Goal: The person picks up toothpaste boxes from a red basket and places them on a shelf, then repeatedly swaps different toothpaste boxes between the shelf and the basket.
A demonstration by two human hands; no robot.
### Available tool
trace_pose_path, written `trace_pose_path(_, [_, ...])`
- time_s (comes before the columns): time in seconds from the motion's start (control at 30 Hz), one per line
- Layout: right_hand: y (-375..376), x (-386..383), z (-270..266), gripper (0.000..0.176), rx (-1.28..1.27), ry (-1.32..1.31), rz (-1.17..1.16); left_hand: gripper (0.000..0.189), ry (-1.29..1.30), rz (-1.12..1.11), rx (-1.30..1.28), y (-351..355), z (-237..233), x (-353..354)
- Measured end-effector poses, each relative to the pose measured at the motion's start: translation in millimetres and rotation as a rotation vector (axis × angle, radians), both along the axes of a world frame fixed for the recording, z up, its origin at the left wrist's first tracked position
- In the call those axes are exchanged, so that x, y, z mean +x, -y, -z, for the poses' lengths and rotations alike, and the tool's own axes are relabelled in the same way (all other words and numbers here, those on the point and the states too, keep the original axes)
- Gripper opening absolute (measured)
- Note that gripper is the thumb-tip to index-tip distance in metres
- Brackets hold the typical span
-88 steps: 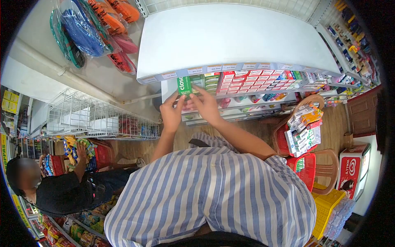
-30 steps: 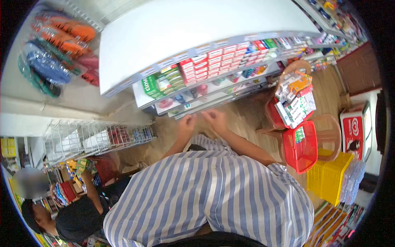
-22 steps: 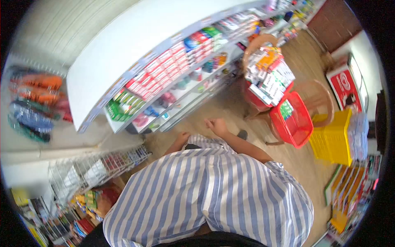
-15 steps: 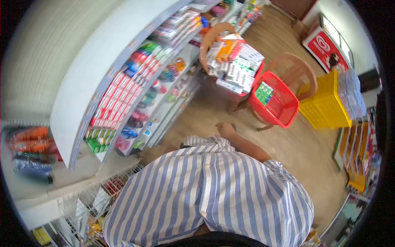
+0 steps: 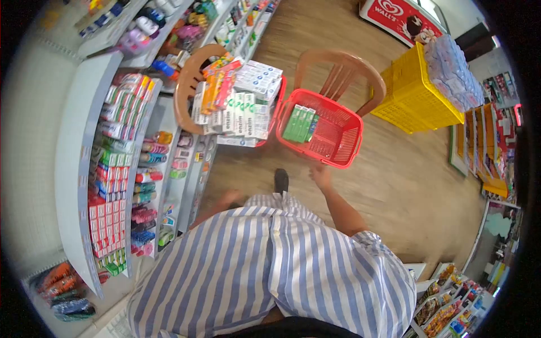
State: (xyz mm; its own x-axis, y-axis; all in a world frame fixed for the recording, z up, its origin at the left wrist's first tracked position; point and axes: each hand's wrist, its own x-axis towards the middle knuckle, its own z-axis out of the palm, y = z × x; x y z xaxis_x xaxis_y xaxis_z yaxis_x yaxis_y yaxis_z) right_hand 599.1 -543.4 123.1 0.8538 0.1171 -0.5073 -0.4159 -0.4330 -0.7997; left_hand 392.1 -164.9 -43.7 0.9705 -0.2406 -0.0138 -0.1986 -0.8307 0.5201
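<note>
My right hand (image 5: pixel 321 177) hangs just below the near edge of a red plastic basket (image 5: pixel 341 127), its fingers loosely apart with nothing in them. Green toothpaste boxes (image 5: pixel 300 124) lie in the left part of this basket, which rests on a brown chair (image 5: pixel 338 59). Low on the left, my left hand (image 5: pixel 228 198) is smeared and partly hidden by my striped shirt, so its fingers cannot be made out. Ahead of it, another brown chair (image 5: pixel 186 93) bears a second red basket (image 5: pixel 280 104) heaped with white toothpaste boxes (image 5: pixel 242 115) and orange boxes (image 5: pixel 213 90).
Shelves (image 5: pixel 112 186) of toothpaste boxes and other packaged goods run along my left. A yellow crate (image 5: pixel 420 90) with wrapped bottles (image 5: pixel 453 70) on it stands to the right. A red ice-cream freezer (image 5: pixel 403 19) is at the back. Wooden-look floor (image 5: pixel 389 186) lies between.
My view has turned and moved nearer to the chairs and baskets. My right hand now hangs close to the basket with the green boxes, and my left hand has come into clearer view.
</note>
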Motion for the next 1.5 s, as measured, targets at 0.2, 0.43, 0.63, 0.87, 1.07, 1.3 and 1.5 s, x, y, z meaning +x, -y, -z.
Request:
trace_pose_path(0.2, [4.1, 102.2, 29.1, 0.022, 0.134, 0.063, 0.251, 0.029, -0.842, -0.369, -0.625, 112.3, -166.3, 207.9])
trace_pose_path(0.43, [-13.4, 151.7, 169.5, 0.026, -0.028, -0.034, 0.159, 0.028, -1.061, -0.573, -0.926, 185.5, -136.6, 318.3])
trace_pose_path(0.63, [-42.6, 143.5, 248.1, 0.05, -0.066, -0.102, 0.202, 0.051, -1.207, -1.128, -1.077, 201.7, -57.2, 350.7])
trace_pose_path(0.87, [-63.9, 156.6, 214.0, 0.074, -0.177, -0.072, 0.133, 0.072, -1.37, -1.404, -1.399, 199.9, 47.6, 335.1])
trace_pose_path(1.07, [-65.9, 165.5, 191.2, 0.081, -0.171, 0.003, 0.094, 0.062, -1.359, -1.532, -1.433, 204.9, 32.1, 344.2])
trace_pose_path(1.3, [-90.2, 188.4, 155.7, 0.116, -0.322, -0.059, 0.099, 0.058, -1.311, -1.375, -1.548, 204.9, 21.3, 345.0])
trace_pose_path(1.5, [-78.3, 177.7, 165.5, 0.112, -0.368, -0.093, 0.125, 0.074, -1.286, -1.557, -1.638, 209.4, 11.3, 348.4])
